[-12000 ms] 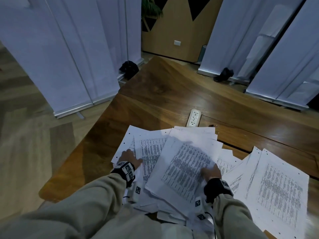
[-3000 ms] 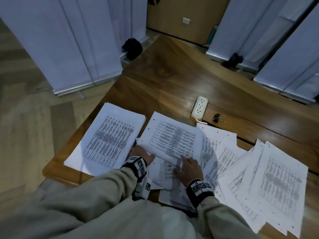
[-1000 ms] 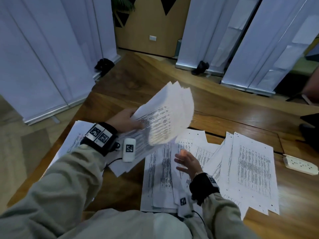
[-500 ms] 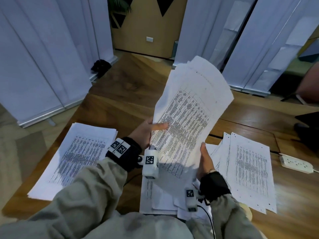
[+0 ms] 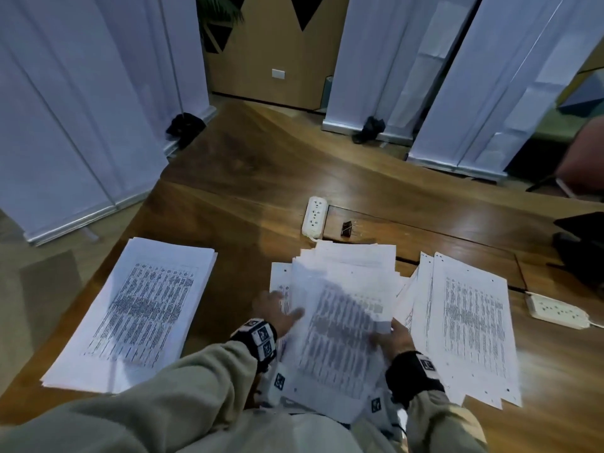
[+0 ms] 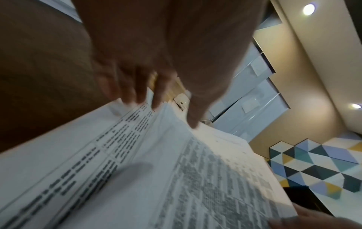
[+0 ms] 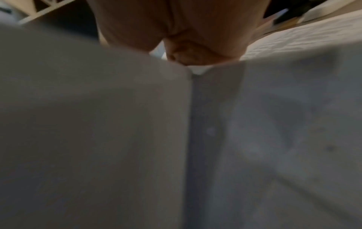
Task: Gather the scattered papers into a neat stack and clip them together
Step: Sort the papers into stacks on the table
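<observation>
A sheaf of printed papers (image 5: 340,322) lies low over loose sheets at the table's front middle, its image blurred. My left hand (image 5: 281,313) grips its left edge, thumb on top; in the left wrist view the fingers (image 6: 133,93) curl at the paper edge (image 6: 176,170). My right hand (image 5: 387,336) holds the lower right edge; the right wrist view shows only palm (image 7: 186,51) and blurred paper (image 7: 274,139). A squared stack (image 5: 140,308) lies at the left. Fanned sheets (image 5: 470,325) lie at the right. A black binder clip (image 5: 347,227) sits beyond the sheaf.
A white power strip (image 5: 314,215) lies just left of the clip; another (image 5: 555,311) lies at the right past the fanned sheets. The wooden table (image 5: 261,178) runs on beyond. White roll-up banners (image 5: 81,103) stand around it. A dark object (image 5: 581,243) sits at the far right edge.
Half a second ago both hands held the sheaf upright in the air. Now it is lowered nearly flat onto the loose sheets in front of me.
</observation>
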`<state>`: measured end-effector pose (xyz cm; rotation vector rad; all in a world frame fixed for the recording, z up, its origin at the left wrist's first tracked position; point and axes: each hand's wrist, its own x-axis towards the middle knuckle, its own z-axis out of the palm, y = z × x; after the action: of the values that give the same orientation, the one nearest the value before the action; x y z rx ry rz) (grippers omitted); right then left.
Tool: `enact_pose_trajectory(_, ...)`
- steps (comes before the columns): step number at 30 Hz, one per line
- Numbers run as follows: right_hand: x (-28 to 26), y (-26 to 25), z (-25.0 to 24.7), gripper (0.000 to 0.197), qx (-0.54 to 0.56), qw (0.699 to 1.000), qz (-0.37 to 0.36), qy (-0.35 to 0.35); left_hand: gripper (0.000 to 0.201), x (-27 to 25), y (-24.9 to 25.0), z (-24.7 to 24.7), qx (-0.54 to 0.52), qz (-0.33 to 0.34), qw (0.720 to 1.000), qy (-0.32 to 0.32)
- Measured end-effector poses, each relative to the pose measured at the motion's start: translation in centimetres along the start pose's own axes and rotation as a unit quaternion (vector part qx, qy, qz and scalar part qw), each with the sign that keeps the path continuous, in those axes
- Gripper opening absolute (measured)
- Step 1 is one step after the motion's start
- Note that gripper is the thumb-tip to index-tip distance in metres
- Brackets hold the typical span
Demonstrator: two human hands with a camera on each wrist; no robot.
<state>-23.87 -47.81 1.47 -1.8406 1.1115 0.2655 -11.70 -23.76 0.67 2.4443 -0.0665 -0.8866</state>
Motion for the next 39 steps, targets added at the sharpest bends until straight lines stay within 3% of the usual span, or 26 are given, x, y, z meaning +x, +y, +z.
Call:
enact_pose_trajectory(2,0.7,0.7,-1.3,0.074,-0.027,0.997,0.039,0.066,0.082,0.3,-0.4,-0.6,0.013,-0.087,0.994,0.068)
enact_pose_trajectory(3,0.6,0.8,-2.1,0.079,-0.040,0.993,0.070,0.088,0.088,0.5,-0.4,-0.7,0.017,-0.127,0.989,0.072)
enact_pose_trajectory(5,-0.2,0.9,-3.1,0.051,-0.051,0.991,0.085,0.088,0.092,0.6,0.0,-0.7,0.023,-0.166,0.983,0.068)
enact_pose_trajectory(6,-0.2,1.3,-3.0,0.034,-0.060,0.993,0.081,0.066,0.093,0.9,0.2,-0.4,0.023,-0.166,0.984,0.063)
enact_pose_trajectory(9,-1.1,1.7,-2.2,0.045,-0.096,0.993,0.061,0.043,0.096,1.1,1.2,1.1,-0.012,-0.142,0.990,0.019)
enact_pose_trajectory(13,-1.6,1.4,-1.9,0.042,-0.045,0.996,0.059,0.045,0.096,1.2,2.1,2.5,-0.083,-0.125,0.988,-0.023)
enact_pose_trajectory(17,-0.9,2.4,-1.8,0.072,0.007,0.993,0.107,0.044,0.073,1.9,2.0,2.6,-0.148,-0.118,0.982,-0.024)
enact_pose_trajectory(21,-1.1,2.1,-1.4,0.078,0.041,0.993,0.108,0.036,0.047,2.0,2.3,2.8,-0.161,-0.086,0.983,-0.022)
enact_pose_trajectory(23,-1.7,1.4,-1.0,0.087,0.036,0.995,0.088,0.030,0.044,1.8,2.5,2.7,-0.149,-0.062,0.987,-0.011)
enact_pose_trajectory(26,-1.0,1.9,-0.4,0.096,0.008,0.996,0.077,0.033,0.058,2.2,1.9,1.8,-0.142,-0.049,0.988,0.018)
enact_pose_trajectory(31,-0.4,2.1,-0.8,0.031,-0.021,0.998,0.053,0.029,0.046,1.1,0.8,-4.9,-0.165,-0.014,0.981,0.099)
enact_pose_trajectory(33,0.0,2.0,-0.7,0.033,-0.012,0.999,0.036,0.025,0.047,0.2,0.7,-8.7,-0.182,0.024,0.973,0.137)
enact_pose_trajectory(37,0.9,1.5,-0.5,0.077,-0.019,0.998,0.034,0.056,0.045,-2.5,1.5,-15.9,-0.245,0.123,0.945,0.179)
enact_pose_trajectory(39,1.7,1.7,-0.3,0.071,-0.014,0.997,0.040,0.063,0.032,-4.4,2.6,-18.7,-0.253,0.168,0.935,0.184)
